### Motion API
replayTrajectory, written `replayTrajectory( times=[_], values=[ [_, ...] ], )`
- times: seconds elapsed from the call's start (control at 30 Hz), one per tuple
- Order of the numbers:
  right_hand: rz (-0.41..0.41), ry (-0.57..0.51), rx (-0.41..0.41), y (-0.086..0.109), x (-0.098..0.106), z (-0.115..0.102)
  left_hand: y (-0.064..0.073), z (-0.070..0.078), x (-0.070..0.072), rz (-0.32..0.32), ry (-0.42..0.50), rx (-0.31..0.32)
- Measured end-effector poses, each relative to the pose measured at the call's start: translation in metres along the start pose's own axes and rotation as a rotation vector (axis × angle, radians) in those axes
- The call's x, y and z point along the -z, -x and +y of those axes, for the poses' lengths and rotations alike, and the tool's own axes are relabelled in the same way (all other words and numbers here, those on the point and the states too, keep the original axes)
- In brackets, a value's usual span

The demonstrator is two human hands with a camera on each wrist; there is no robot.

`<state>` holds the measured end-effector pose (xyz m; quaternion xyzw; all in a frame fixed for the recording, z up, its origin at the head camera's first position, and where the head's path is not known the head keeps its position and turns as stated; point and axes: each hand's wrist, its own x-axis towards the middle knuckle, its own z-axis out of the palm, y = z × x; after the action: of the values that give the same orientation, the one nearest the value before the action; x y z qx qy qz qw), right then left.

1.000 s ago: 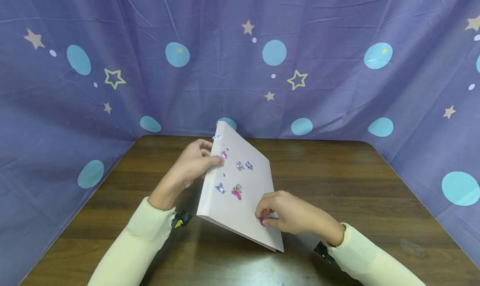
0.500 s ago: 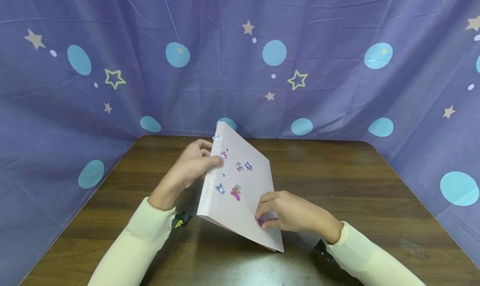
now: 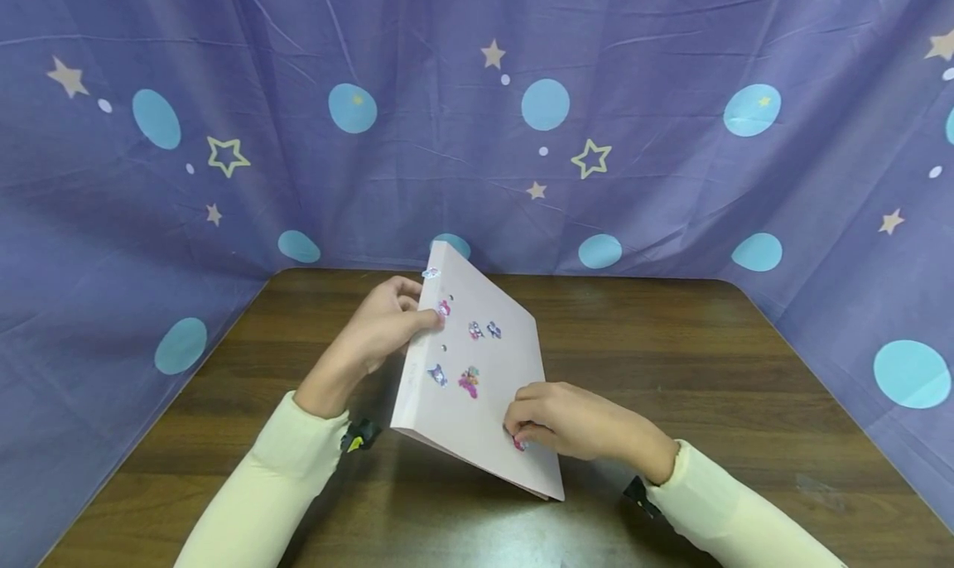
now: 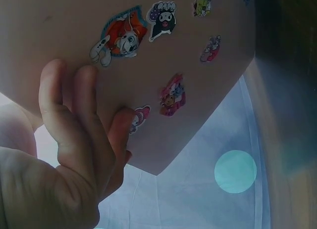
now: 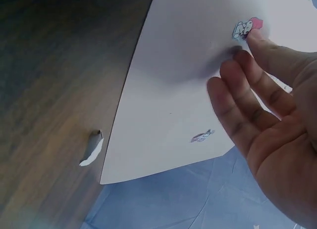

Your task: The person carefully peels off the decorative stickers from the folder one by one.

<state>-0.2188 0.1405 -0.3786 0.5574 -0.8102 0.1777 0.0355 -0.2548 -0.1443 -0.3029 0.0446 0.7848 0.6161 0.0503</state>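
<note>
A pale pinkish-white folder (image 3: pixel 495 402) stands tilted on the table, its spine up at the left and its lower right corner near the wood. My left hand (image 3: pixel 383 324) grips the spine side, thumb on the front cover, fingers behind. In the left wrist view those fingers touch the other cover, which bears several cartoon stickers, one a spotted puppy sticker (image 4: pixel 124 38). My right hand (image 3: pixel 562 419) is at the front cover's lower part. In the right wrist view its thumb presses a small pink, white and blue sticker (image 5: pixel 242 29) lying against the cover; the other fingers are loosely bent beside it.
More stickers dot the front cover, among them a pink one (image 3: pixel 469 382) and a blue one (image 3: pixel 437 375). A small curled white-edged scrap (image 5: pixel 92 150) lies on the wooden table (image 3: pixel 693 369). Behind hangs a purple curtain (image 3: pixel 462 162) with stars and dots.
My right thumb has moved up over the small sticker, which shows below it now. The left hand and the folder have hardly moved.
</note>
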Motion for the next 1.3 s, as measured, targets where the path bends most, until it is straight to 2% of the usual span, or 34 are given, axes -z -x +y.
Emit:
replayTrajectory(
  times=[0.23, 0.53, 0.8, 1.07, 1.3],
  values=[
    [0.001, 0.196, 0.046, -0.001, -0.006, -0.004, 0.000, 0.000, 0.001, 0.000, -0.006, -0.004],
    [0.015, 0.248, 0.065, -0.001, -0.011, -0.003, 0.000, -0.001, 0.001, -0.004, -0.006, -0.008],
    [0.058, 0.207, 0.059, -0.001, -0.006, -0.001, -0.001, -0.001, 0.002, -0.008, -0.012, -0.005],
    [0.068, 0.301, 0.137, -0.002, 0.000, -0.003, -0.003, -0.003, 0.002, -0.003, -0.017, -0.011],
    [0.098, 0.409, 0.191, -0.002, -0.006, -0.003, -0.002, -0.002, 0.002, -0.004, -0.012, -0.010]
  ],
)
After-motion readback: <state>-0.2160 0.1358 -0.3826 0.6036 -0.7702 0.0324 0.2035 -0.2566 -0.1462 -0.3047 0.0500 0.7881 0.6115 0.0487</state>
